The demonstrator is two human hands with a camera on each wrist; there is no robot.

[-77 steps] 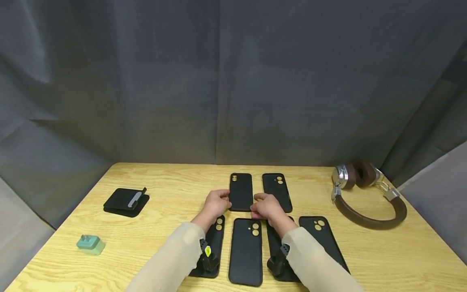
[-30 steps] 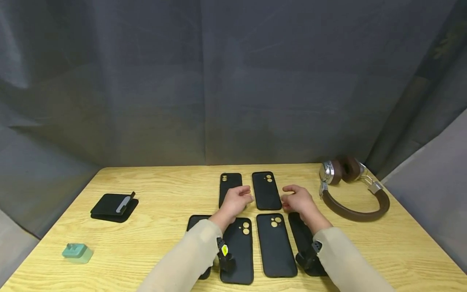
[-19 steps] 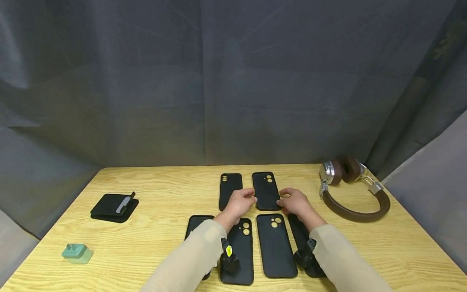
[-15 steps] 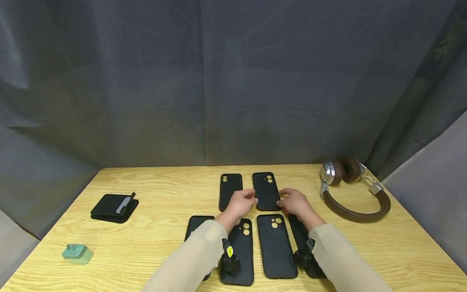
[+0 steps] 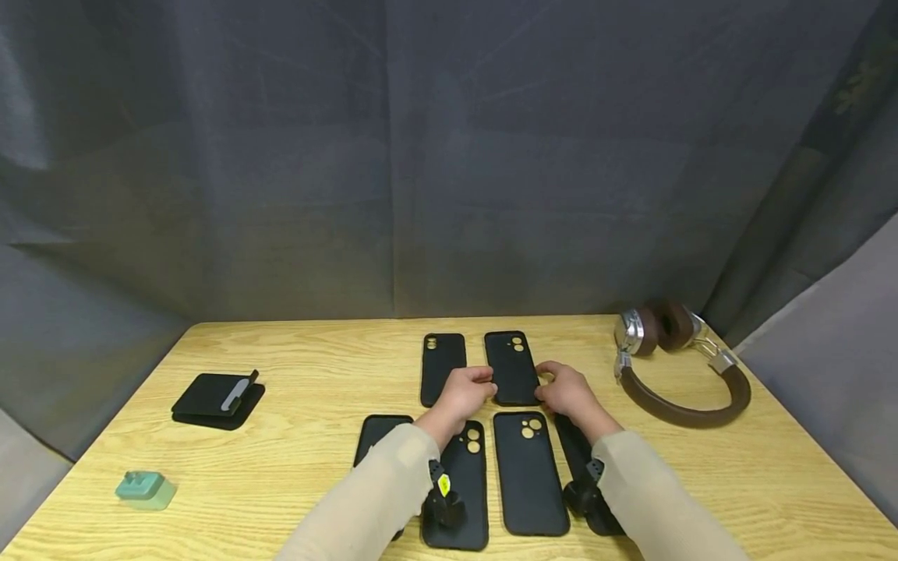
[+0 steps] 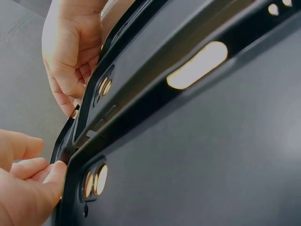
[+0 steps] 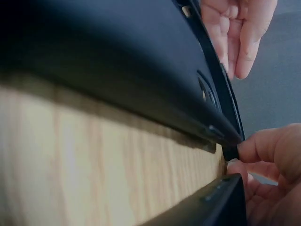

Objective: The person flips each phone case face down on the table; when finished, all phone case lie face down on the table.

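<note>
My left hand and right hand hold a black phone case by its opposite long edges, near its lower end. It lies on the table in the back row, camera cutouts toward the top. In the left wrist view, my left thumb and fingers are at the far case's edge. The right wrist view shows my right thumb and forefinger pinching at a case's end. Left of it lies another phone case, partly behind my left hand.
A front row of phone cases lies under my forearms, some partly covered. Brown headphones rest at the right. At the left are a black folding holder and a small green box. Grey curtains hang behind the wooden table.
Both hands have moved right from the back-left phone case to the back-right one and closed in on its sides. The camera view has shifted; over the last half second little has moved.
</note>
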